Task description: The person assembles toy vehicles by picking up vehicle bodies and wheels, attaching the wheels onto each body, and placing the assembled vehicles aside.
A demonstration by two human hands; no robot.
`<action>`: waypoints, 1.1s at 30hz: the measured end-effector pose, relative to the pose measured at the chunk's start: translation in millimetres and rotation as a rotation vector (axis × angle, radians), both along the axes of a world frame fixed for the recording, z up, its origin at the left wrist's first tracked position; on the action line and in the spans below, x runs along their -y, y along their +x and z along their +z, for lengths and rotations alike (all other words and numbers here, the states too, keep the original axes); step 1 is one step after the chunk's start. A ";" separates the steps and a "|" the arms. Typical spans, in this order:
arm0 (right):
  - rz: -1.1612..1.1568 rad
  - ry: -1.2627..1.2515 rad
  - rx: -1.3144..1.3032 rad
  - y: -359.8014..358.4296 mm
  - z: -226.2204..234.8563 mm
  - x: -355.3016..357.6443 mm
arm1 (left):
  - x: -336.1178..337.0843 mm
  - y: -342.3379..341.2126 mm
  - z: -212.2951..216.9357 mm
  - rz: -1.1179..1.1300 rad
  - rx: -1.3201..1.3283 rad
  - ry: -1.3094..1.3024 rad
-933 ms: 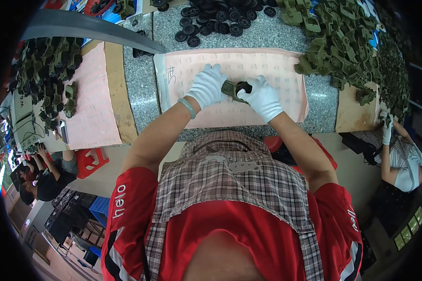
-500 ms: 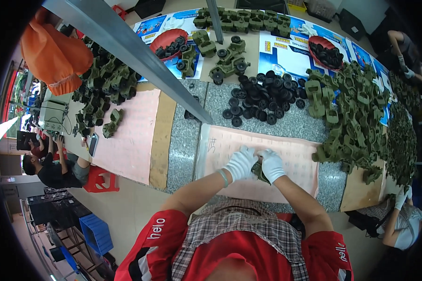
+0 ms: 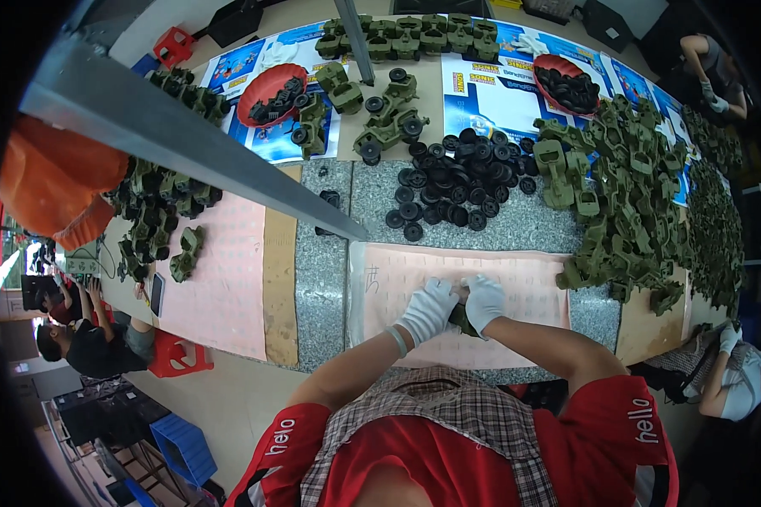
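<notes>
Two gloved hands, left hand (image 3: 428,309) and right hand (image 3: 484,302), around green toy part (image 3: 462,319).

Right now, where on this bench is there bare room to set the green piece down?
The pink mat is bare between both hands and the black wheels, out to its left edge. The grey stone strip left of it is bare too. The green parts pile crowds the right.

Mat (image 3: 516,283): on the tabletop (image 3: 321,279), just before the person.
Hands: left hand (image 3: 429,309) and right hand (image 3: 484,302) side by side on the mat, a toy part (image 3: 460,319) between them.
Wheels (image 3: 452,182): behind the mat.
Toy bodies (image 3: 626,211): right of the wheels.
Bowl (image 3: 271,93): far left, behind.
</notes>
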State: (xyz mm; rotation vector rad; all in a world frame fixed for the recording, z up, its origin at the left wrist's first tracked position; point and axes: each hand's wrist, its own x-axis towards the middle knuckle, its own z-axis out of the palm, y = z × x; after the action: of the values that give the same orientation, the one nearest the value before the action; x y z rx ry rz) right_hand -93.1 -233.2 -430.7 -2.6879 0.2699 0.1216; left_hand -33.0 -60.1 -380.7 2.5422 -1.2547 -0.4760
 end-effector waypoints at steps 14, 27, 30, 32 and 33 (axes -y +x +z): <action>0.501 0.003 -0.109 17.5 38.0 5.5 | 1.5 1.6 -13.4 -0.013 0.014 0.071; -0.244 0.415 0.609 10.1 124.3 69.5 | 11.9 84.7 91.6 0.866 -0.731 -0.587; -0.498 0.547 0.478 -35.0 89.1 88.1 | 47.5 161.3 92.5 1.254 -0.948 -1.041; -0.534 0.595 0.454 -54.2 91.4 86.2 | 34.2 224.9 67.4 1.077 -0.971 -1.402; -0.506 0.679 0.440 -55.8 93.4 86.1 | -2.1 278.2 46.1 1.134 -0.988 -1.456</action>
State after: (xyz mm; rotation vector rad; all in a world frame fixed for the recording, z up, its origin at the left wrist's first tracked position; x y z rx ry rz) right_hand -148.9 -319.3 -337.4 -1.8453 0.6243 -0.4455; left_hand 245.2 -58.0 -334.6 1.0420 0.3162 -0.2469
